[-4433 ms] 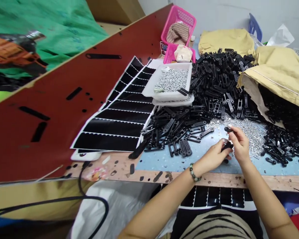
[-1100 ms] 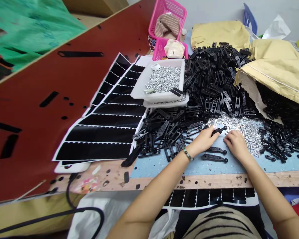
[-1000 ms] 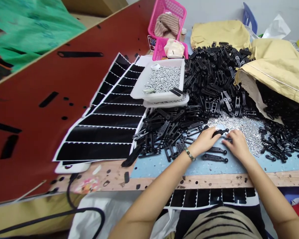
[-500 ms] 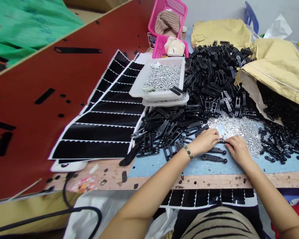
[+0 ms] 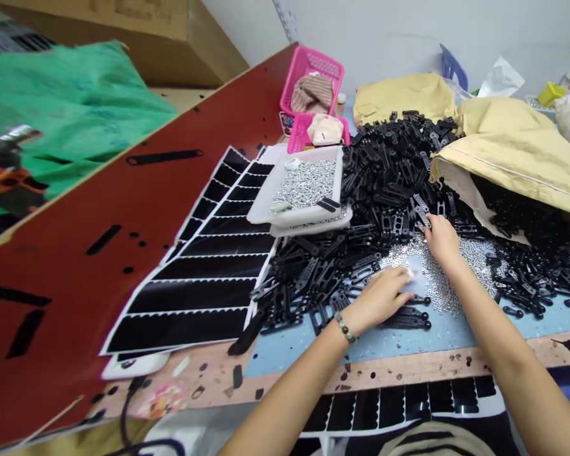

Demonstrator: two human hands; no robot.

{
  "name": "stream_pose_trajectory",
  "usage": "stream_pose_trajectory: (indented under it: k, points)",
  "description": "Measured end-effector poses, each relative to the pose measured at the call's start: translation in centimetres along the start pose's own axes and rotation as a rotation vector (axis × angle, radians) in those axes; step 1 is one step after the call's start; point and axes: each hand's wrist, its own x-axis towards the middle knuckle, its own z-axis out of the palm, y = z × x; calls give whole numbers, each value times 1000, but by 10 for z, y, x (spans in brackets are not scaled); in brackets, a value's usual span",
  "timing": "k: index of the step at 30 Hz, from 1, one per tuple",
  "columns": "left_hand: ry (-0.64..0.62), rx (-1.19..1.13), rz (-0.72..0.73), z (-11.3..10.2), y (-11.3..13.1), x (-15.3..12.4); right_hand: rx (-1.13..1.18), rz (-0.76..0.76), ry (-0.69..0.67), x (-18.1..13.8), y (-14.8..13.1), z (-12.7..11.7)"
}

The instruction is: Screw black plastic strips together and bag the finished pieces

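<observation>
My left hand (image 5: 382, 296) hovers low over the blue mat, palm down, fingers stretched and thumb apart, with white wrapping at a fingertip. Just beneath it lie several black plastic arms with ball ends (image 5: 406, 322). My right hand (image 5: 443, 242) reaches to the near edge of the large heap of black plastic arms (image 5: 389, 164). Its thumb and fingertips are closed at a slotted black arm (image 5: 422, 208); the exact contact is small and partly hidden. Between and behind the hands spreads a pile of small silver screws and nuts (image 5: 475, 263).
White tubs of silver screws (image 5: 266, 212) stand left of the heap, beside black label sheets (image 5: 194, 284). Behind are pink baskets (image 5: 289, 142). An opened yellow sack (image 5: 517, 152) spills black parts on the right. A red board (image 5: 90, 304) slants along the left.
My hands were close together over a black arm; now they are apart. The right hand has moved away to the heap, and the left has drawn slightly left. The head view has tilted up.
</observation>
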Motion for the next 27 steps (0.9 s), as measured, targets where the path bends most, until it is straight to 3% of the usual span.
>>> stream_pose_trajectory:
  k: [3,4,6,8,10,11,15,18,22,24,27]
  points:
    - [289,161,-31,-11,9,20,131,-171,-6,-23,-1,-15]
    - [298,205,-18,-12,12,29,191,-249,-38,-35,1,-22]
    - [191,227,18,-11,17,46,264,-329,-100,-59,11,-39]
    - [82,156,-11,-6,19,57,188,-238,-66,-75,33,-57]
    - [44,12,-105,1,17,61,-60,-44,14,-83,64,-74]
    - [37,-71,-152,4,15,61,-190,32,-8,-84,81,-80]
    - [0,-333,-240,10,7,59,-272,97,-52,-80,119,-91]
    - [-1,-397,-248,8,7,57,-73,81,-22,-77,102,-87]
    - [56,-425,-169,2,17,51,360,-94,-87,-73,41,-75]
    - [124,-402,-118,0,21,46,427,-204,-117,-70,14,-70]
    - [192,-312,-95,-5,23,40,435,-310,-50,-68,-8,-66]
